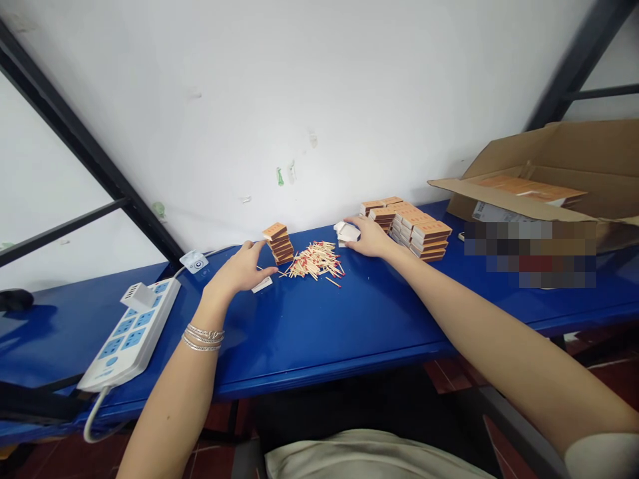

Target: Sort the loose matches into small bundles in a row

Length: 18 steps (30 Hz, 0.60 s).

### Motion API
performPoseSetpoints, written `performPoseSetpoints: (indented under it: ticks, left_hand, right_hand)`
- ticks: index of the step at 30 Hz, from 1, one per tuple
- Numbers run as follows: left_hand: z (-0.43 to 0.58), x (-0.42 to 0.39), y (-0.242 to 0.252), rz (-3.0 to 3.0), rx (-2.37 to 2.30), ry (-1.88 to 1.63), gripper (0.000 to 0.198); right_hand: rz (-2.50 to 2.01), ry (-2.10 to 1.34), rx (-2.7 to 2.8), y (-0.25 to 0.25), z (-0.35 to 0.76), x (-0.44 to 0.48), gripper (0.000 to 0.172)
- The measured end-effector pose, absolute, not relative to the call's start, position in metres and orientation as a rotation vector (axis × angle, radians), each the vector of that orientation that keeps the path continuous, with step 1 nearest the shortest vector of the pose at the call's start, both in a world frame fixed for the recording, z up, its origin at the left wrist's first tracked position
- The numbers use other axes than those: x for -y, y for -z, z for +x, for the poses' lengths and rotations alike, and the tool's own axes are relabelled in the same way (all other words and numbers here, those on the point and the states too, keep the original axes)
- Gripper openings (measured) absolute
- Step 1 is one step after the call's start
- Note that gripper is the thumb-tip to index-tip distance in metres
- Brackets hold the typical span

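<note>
Blue tabletop [319, 339] here, folks, with a white power strip [128, 332] out on the left! The left hand [239, 269] hovered open just beside a short matchbox stack [278, 243] (silver bangles [204, 338] on that wrist), then came a loose heap of red-tipped matches [314, 261]. Hands apart: the right hand [370, 238] rested on a folded white paper [348, 232], next to taller matchbox stacks [418, 231], with an opened cardboard carton [529, 179] beyond.
</note>
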State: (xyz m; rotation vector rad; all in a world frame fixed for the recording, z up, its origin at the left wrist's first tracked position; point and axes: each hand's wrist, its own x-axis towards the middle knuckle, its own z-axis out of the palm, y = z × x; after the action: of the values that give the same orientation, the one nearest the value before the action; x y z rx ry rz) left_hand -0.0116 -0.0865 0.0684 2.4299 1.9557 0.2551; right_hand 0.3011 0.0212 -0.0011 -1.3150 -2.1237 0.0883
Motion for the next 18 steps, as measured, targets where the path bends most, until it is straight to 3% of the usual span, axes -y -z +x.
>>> performPoseSetpoints:
  ticks: [7, 11, 14, 18]
  left_hand:
    - [-0.01, 0.088, -0.069, 2.397, -2.042, -0.21, 0.085]
    - [-0.015, 0.085, -0.065, 2.326, -2.087, -0.005, 0.084]
    - [-0.019, 0.082, -0.063, 2.261, -2.05, 0.124, 0.07]
    - [-0.022, 0.082, -0.067, 2.231, -2.052, 0.155, 0.062]
  right_hand:
    - [-1.291, -0.101, 2.091, -0.001, 0.3, -0.02, 0.063]
    - [-1.17, -0.145, 1.942, -0.028, 0.295, 0.008, 0.055]
    - [-0.894, -0.494, 1.798, -0.059, 0.293, 0.066, 0.028]
    - [-0.324, -0.993, 1.576, -0.083, 0.311, 0.16, 0.011]
